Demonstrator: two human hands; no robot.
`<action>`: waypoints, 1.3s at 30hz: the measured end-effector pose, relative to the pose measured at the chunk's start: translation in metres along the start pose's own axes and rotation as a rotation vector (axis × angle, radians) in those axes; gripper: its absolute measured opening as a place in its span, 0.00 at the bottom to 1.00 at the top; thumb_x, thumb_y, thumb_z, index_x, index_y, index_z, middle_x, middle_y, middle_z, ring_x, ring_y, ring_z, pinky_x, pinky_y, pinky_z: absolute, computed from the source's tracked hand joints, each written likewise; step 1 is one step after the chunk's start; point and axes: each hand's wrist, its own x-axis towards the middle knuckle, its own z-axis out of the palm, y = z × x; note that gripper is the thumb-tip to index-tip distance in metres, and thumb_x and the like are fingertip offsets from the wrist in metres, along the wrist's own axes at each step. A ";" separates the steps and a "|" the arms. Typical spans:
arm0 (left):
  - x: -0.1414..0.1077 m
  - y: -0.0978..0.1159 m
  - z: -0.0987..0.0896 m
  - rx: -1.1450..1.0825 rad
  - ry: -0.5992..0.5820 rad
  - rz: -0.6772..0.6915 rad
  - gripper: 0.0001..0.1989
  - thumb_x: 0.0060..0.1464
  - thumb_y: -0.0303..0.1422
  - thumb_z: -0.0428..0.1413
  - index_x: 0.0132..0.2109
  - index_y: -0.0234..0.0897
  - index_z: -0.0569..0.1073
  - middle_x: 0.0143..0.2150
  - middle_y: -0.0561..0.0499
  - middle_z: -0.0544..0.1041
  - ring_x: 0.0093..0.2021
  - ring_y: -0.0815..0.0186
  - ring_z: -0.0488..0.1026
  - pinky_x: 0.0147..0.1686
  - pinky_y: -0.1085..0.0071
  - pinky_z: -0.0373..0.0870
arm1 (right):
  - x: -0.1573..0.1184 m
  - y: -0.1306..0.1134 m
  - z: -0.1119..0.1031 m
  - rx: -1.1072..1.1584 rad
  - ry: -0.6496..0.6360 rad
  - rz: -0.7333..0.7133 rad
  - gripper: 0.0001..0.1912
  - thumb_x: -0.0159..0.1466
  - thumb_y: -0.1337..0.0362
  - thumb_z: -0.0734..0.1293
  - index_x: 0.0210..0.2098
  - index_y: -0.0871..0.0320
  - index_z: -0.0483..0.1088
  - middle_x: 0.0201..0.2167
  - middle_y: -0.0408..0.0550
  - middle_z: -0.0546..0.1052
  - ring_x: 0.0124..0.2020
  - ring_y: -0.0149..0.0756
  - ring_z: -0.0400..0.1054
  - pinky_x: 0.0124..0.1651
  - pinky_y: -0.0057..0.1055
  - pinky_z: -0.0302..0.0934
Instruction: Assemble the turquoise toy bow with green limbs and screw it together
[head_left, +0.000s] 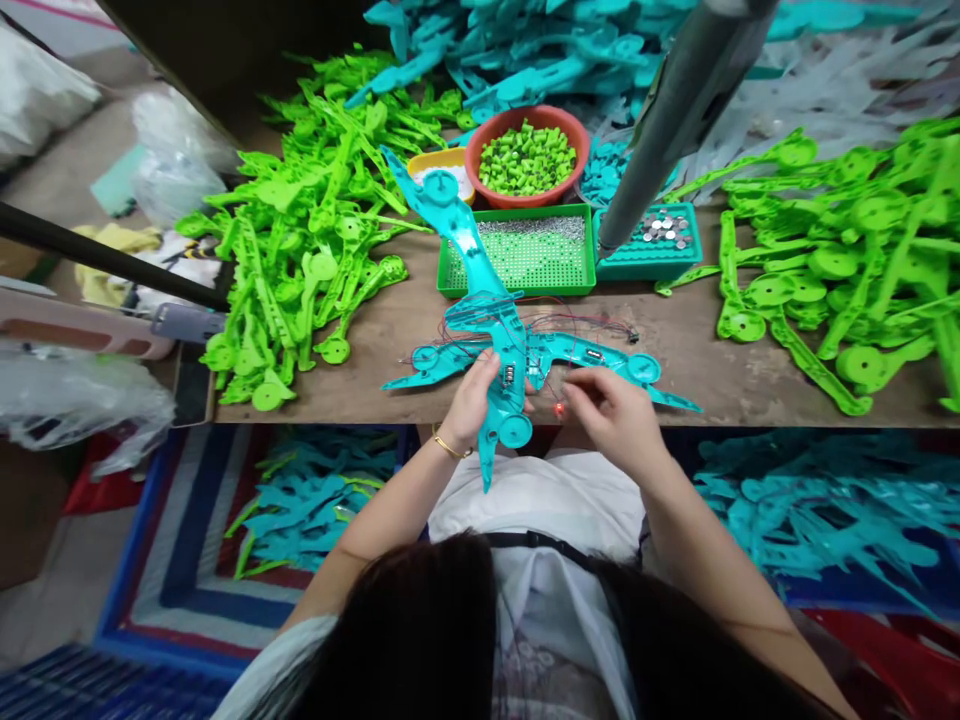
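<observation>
My left hand (471,402) grips a long teal plastic shell (480,262) that stands tilted over the bench edge, its inner side facing me. Behind it lies a second teal shell (574,350) with small parts and thin wires inside. Red and dark wires (574,318) run loosely between the two shells. Just right of the shells, my right hand (606,405) has its thumb and forefinger pinched together; whatever is between them is too small to make out. A small lit red light (559,409) hangs beside those fingertips.
Green plastic parts lie heaped at left (300,230) and right (862,260). Behind the shells stand a green tray (517,285), a red bowl (480,175) and a teal box of metal discs (652,268). A grey metal pole (675,120) slants down to the bench.
</observation>
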 end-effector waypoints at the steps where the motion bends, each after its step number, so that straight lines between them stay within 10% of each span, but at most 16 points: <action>1: 0.001 0.000 0.001 0.034 0.021 0.041 0.19 0.56 0.51 0.52 0.38 0.40 0.69 0.35 0.49 0.79 0.40 0.56 0.78 0.39 0.59 0.77 | 0.001 -0.004 0.007 0.003 -0.004 -0.045 0.06 0.65 0.61 0.64 0.37 0.54 0.72 0.31 0.45 0.77 0.31 0.32 0.71 0.32 0.29 0.65; 8: 0.006 -0.005 -0.003 0.266 0.138 0.253 0.14 0.58 0.44 0.51 0.38 0.39 0.74 0.48 0.49 0.77 0.57 0.59 0.68 0.63 0.61 0.58 | 0.008 -0.016 0.041 -0.146 -0.025 -0.231 0.07 0.67 0.60 0.63 0.41 0.55 0.70 0.33 0.48 0.74 0.33 0.34 0.70 0.33 0.30 0.64; 19: 0.009 -0.007 -0.001 0.318 0.207 0.273 0.15 0.58 0.43 0.51 0.40 0.38 0.74 0.44 0.49 0.76 0.52 0.60 0.70 0.59 0.64 0.62 | 0.013 -0.016 0.063 -0.572 -0.018 -0.280 0.20 0.69 0.51 0.55 0.43 0.60 0.68 0.34 0.52 0.73 0.33 0.37 0.68 0.28 0.32 0.54; 39: 0.015 -0.009 0.006 0.318 0.146 0.317 0.19 0.59 0.49 0.50 0.34 0.38 0.69 0.36 0.51 0.73 0.40 0.64 0.70 0.49 0.67 0.66 | 0.026 -0.012 0.073 -0.611 0.027 -0.076 0.28 0.72 0.52 0.44 0.34 0.59 0.68 0.31 0.49 0.71 0.26 0.30 0.61 0.25 0.30 0.41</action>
